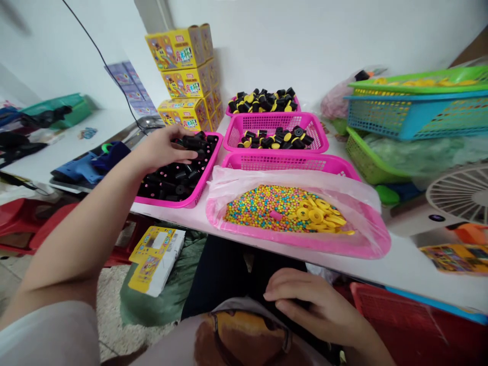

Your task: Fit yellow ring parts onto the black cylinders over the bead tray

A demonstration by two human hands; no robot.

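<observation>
My left hand (162, 148) reaches over the near-left pink basket (198, 197), which holds many small black plastic cups (181, 178). Its thumb and fingers are apart around the cups at the far side; I see none clearly gripped. Above my lap, my right hand (310, 302) hangs loosely with its fingers slightly bent and nothing visible in them. Right of the black cups, a pink basket lined with a clear plastic bag (247, 179) contains multicoloured candy beads (263, 203), yellow ring-shaped caps (318, 213) and a small pink scoop-like piece (276, 215).
Behind stand two pink baskets (276, 122) of black cups with yellow ends. Yellow printed boxes (186, 84) are stacked against the wall. At right are a blue basket (415, 117), green baskets and a fan (463, 193). A flattened carton (154, 259) lies below the table edge.
</observation>
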